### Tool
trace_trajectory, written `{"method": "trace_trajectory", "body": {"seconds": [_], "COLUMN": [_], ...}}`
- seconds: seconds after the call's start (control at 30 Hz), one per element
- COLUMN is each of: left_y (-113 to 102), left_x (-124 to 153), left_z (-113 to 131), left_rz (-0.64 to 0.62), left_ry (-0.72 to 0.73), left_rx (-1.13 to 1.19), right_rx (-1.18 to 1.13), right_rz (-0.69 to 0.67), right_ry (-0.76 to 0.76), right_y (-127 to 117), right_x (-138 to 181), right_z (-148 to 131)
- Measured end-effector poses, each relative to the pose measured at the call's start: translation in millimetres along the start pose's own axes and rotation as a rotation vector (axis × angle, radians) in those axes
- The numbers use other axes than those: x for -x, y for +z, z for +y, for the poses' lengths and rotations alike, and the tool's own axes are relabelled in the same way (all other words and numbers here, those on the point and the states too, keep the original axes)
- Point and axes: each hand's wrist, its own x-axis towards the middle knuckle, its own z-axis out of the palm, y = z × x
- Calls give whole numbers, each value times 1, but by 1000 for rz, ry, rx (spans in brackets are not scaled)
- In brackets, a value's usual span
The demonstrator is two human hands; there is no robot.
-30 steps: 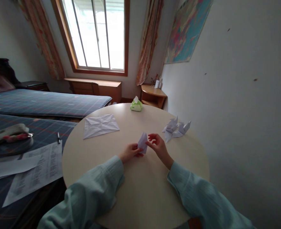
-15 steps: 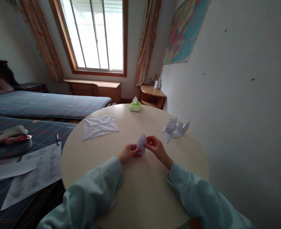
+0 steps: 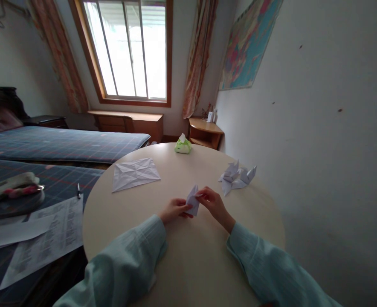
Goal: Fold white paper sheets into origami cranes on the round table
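Observation:
A small folded piece of white paper [image 3: 193, 199] is pinched between both my hands, just above the round beige table [image 3: 182, 260]. My left hand [image 3: 175, 210] holds its lower left edge. My right hand [image 3: 214, 204] grips its right side with fingertips on the upper fold. Both arms wear pale green sleeves. A creased, unfolded white sheet [image 3: 134, 173] lies flat on the table's far left. Finished white paper figures [image 3: 237, 175] sit at the table's right edge.
A green tissue pack [image 3: 183, 145] stands at the table's far edge. Printed papers [image 3: 44, 238], a pen [image 3: 78, 190] and a pouch [image 3: 11, 187] lie on the plaid bed at left. The wall is close on the right.
The folded paper has tilted and dropped slightly lower between my hands, with my right fingers closing onto its upper fold. The view shifted a little.

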Motion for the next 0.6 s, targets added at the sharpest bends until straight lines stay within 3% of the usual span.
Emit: {"method": "trace_trajectory", "body": {"seconds": [0.3, 0.47, 0.6], "left_y": [-5, -7, -7], "left_x": [-1, -3, -1], "left_z": [0, -2, -2], "left_rz": [147, 255, 357], "left_ry": [71, 168, 298], "left_rx": [-20, -202, -594], "right_rx": [-68, -207, -351], "right_rz": [-32, 19, -58], "right_ry": [-14, 175, 358], "right_y": [-2, -1, 0], "right_x": [1, -1, -1], "right_z": [-9, -4, -1]}}
